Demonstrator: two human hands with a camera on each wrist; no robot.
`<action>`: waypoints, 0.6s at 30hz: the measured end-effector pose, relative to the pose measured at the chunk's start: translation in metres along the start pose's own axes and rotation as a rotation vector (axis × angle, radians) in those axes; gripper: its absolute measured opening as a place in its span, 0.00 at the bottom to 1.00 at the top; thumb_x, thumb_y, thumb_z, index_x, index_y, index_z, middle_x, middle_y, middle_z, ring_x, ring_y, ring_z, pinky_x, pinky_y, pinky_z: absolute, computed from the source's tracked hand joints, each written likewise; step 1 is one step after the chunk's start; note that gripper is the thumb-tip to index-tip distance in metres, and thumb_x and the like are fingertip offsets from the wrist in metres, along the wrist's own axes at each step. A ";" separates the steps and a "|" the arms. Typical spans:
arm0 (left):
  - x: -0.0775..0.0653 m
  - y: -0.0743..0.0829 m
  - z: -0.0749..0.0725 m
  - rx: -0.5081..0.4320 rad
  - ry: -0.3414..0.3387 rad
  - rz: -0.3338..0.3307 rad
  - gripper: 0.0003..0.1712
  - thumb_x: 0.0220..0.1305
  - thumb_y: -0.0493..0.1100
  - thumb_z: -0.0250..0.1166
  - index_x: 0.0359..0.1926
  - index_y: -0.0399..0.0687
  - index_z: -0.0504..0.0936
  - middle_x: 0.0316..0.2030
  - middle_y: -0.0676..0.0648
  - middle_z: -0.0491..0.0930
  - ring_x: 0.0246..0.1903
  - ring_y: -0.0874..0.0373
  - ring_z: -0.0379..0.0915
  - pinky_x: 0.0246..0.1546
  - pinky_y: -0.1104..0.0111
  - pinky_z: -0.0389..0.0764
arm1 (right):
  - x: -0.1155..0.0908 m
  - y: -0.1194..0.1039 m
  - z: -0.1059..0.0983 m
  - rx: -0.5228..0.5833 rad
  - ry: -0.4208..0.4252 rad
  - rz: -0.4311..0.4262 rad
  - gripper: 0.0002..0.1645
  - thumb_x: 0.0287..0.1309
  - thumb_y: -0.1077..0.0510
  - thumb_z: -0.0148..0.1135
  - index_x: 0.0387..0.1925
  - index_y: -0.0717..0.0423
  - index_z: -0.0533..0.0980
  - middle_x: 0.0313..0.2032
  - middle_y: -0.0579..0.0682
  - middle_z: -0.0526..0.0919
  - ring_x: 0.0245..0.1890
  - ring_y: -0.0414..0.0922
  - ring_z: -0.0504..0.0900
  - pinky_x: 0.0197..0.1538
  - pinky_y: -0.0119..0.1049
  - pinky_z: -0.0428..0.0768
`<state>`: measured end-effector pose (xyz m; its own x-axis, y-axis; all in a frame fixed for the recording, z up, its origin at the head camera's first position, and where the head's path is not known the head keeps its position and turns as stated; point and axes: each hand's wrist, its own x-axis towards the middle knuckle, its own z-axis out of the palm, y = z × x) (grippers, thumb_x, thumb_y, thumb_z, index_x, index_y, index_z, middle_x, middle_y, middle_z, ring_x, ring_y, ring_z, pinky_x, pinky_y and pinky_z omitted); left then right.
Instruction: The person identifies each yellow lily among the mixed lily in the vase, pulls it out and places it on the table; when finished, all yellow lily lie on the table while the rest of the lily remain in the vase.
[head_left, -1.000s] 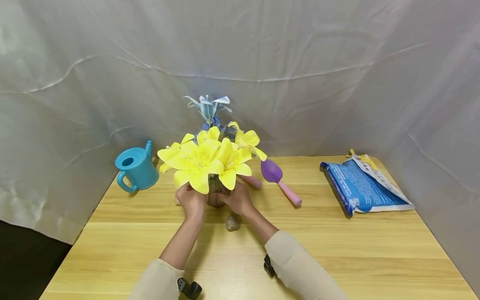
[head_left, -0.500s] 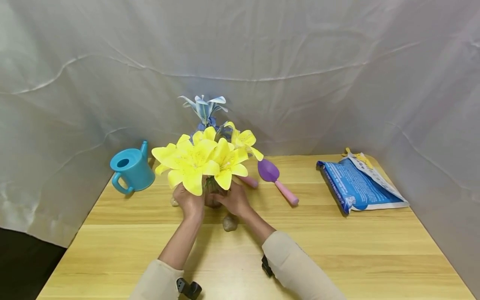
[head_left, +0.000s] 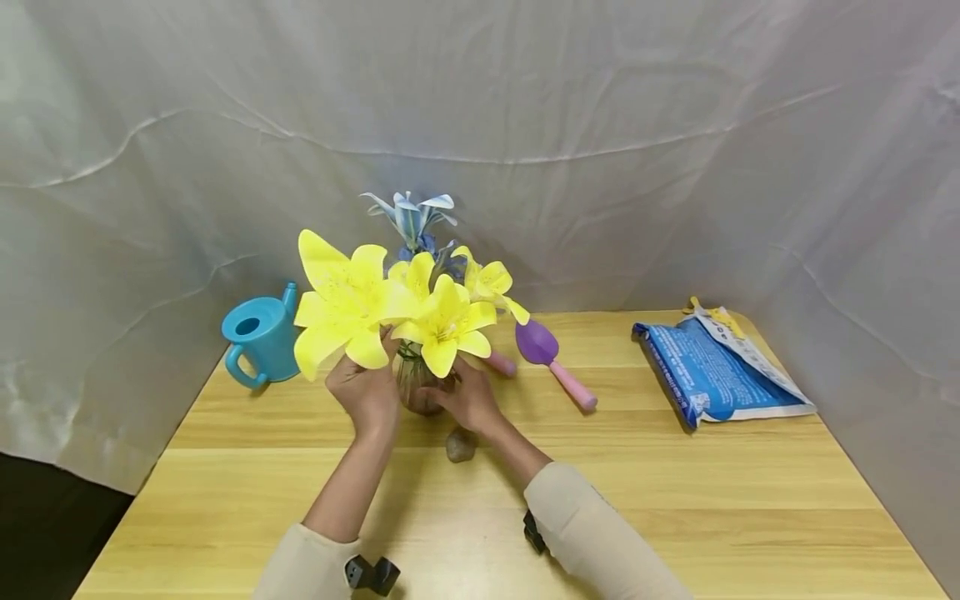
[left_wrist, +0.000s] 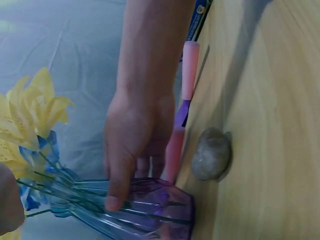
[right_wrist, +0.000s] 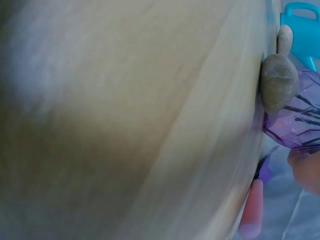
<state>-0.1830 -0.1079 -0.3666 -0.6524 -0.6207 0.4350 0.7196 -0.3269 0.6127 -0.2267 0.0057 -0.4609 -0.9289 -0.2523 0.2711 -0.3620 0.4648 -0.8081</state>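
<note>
A glass vase, tinted purple at its base, holds artificial yellow lilies and blue flowers. My right hand grips its right side, with the thumb across the front in the left wrist view. At the vase's mouth, my left hand has its fingers curled under the biggest lily bloom, which hides the fingertips. In the left wrist view, green stems run from that hand down into the vase. The right wrist view shows dark stem ends inside the purple base.
A brown stone lies just in front of the vase. Behind left stands a blue watering can. To the right are a purple trowel with a pink handle, another pink handle, and a blue bag. Grey cloth encloses the table.
My left hand has risen a little and shifted left, and the big lily bloom has moved up and left with it, showing more of the vase. My right hand stays on the vase.
</note>
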 end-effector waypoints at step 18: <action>0.023 0.078 0.026 0.132 -0.002 0.333 0.06 0.42 0.22 0.65 0.24 0.18 0.77 0.23 0.36 0.78 0.24 0.52 0.75 0.27 0.69 0.77 | -0.002 0.002 0.003 0.011 0.006 0.032 0.23 0.39 0.38 0.65 0.37 0.42 0.70 0.27 0.41 0.73 0.32 0.38 0.72 0.33 0.30 0.72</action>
<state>-0.1476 -0.1291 -0.2915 -0.3877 -0.6761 0.6266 0.8562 -0.0122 0.5166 -0.2248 0.0044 -0.4647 -0.9404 -0.2327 0.2479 -0.3313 0.4628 -0.8222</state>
